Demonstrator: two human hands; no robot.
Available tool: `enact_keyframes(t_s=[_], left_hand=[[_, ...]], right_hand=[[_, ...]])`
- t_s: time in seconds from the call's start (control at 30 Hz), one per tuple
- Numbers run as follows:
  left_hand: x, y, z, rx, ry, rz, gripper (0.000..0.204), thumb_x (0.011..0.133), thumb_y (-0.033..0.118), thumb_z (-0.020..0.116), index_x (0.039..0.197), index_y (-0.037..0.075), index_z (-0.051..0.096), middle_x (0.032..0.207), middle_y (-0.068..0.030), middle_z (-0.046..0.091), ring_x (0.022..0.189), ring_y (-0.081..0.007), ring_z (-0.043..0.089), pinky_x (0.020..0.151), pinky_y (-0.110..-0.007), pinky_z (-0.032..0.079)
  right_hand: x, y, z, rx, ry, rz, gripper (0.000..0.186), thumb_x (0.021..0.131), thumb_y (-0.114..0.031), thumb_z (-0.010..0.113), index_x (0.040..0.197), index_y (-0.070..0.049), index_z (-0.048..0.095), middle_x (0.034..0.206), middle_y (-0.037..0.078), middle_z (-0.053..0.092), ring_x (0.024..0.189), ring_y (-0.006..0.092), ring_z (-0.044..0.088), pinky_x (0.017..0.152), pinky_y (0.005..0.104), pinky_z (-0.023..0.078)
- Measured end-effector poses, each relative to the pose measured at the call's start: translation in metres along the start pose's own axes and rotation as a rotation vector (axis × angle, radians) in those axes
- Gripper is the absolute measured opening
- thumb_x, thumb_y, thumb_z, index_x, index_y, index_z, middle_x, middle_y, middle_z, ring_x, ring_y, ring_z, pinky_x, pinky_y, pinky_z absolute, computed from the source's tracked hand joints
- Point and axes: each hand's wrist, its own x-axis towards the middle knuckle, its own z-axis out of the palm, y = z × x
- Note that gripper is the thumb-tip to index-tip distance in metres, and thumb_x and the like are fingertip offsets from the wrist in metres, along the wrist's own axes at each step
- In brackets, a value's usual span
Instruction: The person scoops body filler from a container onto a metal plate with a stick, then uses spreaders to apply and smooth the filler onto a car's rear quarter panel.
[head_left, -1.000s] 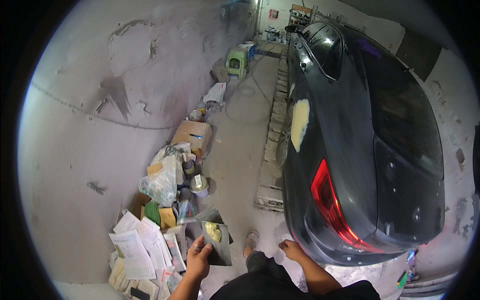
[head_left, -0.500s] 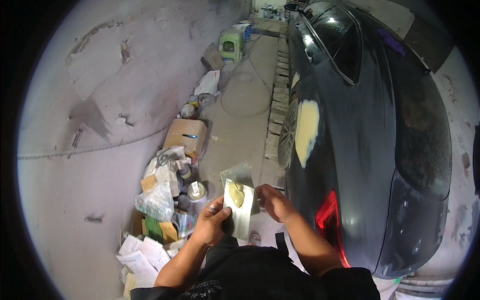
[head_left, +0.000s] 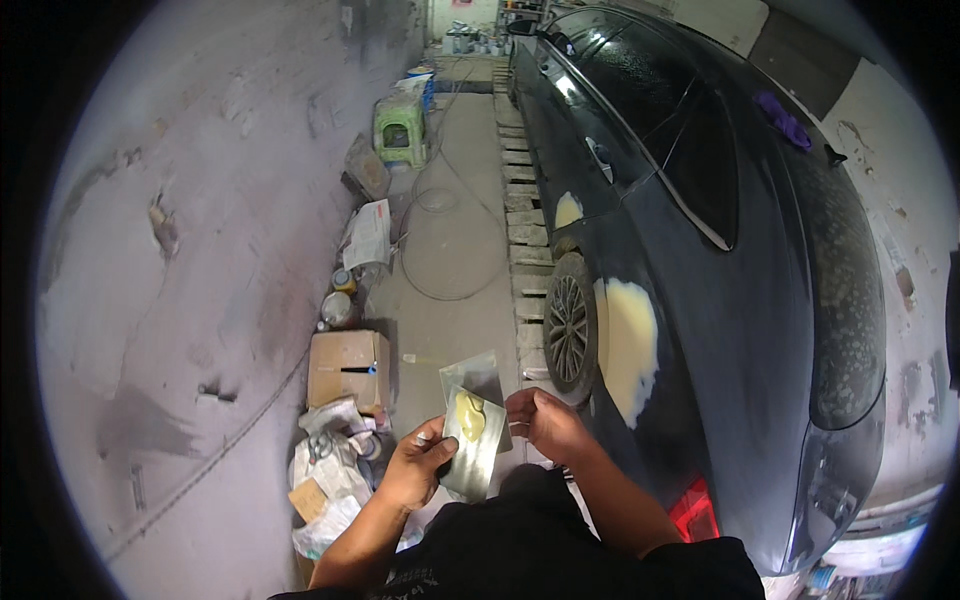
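Wall (head_left: 220, 250) left, car (head_left: 700, 330) right — floor (head_left: 440, 330) between.
Plates (head_left: 483, 462) between left hand (head_left: 418, 465) and right hand (head_left: 548, 428), putty (head_left: 468, 416) on the upper one; ahead, cardboard box (head_left: 345, 362) by the wall, stool (head_left: 402, 152) beyond it — hose (head_left: 450, 299) on the floor.

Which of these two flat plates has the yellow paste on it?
The top plate, pressed by the thumb of your left hand, carries the yellow paste. The bottom plate, jutting out beyond its far end, shows no paste on its visible part.
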Motion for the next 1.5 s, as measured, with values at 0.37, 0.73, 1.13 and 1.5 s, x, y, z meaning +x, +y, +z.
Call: enact_keyframes(t_s=[0.37, 0.73, 1.13, 1.5], left_hand=[[0.209, 0.077, -0.03, 0.028, -0.106, -0.162, 0.042, 0.092, 0.003, 0.056, 0.133, -0.003, 0.049, 0.125, -0.0079, 0.06, 0.115, -0.0172, 0.055, 0.102, -0.033, 0.041], [0.394, 0.185, -0.02, 0.037, -0.057, -0.125, 0.041, 0.091, 0.002, 0.053, 0.132, 0.002, 0.049, 0.125, -0.0081, 0.059, 0.115, -0.0203, 0.057, 0.101, -0.037, 0.044], [0.564, 0.276, -0.055, 0.008, -0.162, -0.125, 0.043, 0.091, 0.003, 0.056, 0.133, 0.003, 0.046, 0.111, -0.0072, 0.062, 0.102, -0.0132, 0.056, 0.093, -0.032, 0.042], [0.635, 0.315, -0.059, 0.142, -0.39, -0.181, 0.047, 0.091, -0.002, 0.051, 0.137, 0.002, 0.042, 0.121, -0.0112, 0.059, 0.109, -0.0151, 0.055, 0.096, -0.031, 0.041]], right_hand=[[0.193, -0.044, -0.068, 0.35, -0.107, 0.058, 0.06, 0.101, -0.046, 0.033, 0.141, -0.001, 0.039, 0.139, 0.017, 0.049, 0.126, 0.0319, 0.05, 0.108, 0.0464, 0.038], [0.35, -0.176, -0.087, 0.318, -0.061, -0.31, 0.069, 0.095, -0.053, 0.045, 0.141, -0.002, 0.039, 0.134, 0.018, 0.053, 0.119, 0.0301, 0.055, 0.103, 0.0452, 0.042], [0.431, -0.238, -0.03, -1.536, 0.93, -0.594, 0.045, 0.074, -0.015, 0.081, 0.115, -0.005, 0.066, 0.134, 0.022, 0.05, 0.12, 0.0368, 0.052, 0.098, 0.0428, 0.043], [0.48, -0.246, -0.021, -1.651, 1.349, -0.486, 0.041, 0.071, -0.021, 0.08, 0.11, -0.013, 0.069, 0.127, 0.015, 0.055, 0.113, 0.0339, 0.055, 0.088, 0.0436, 0.044]])
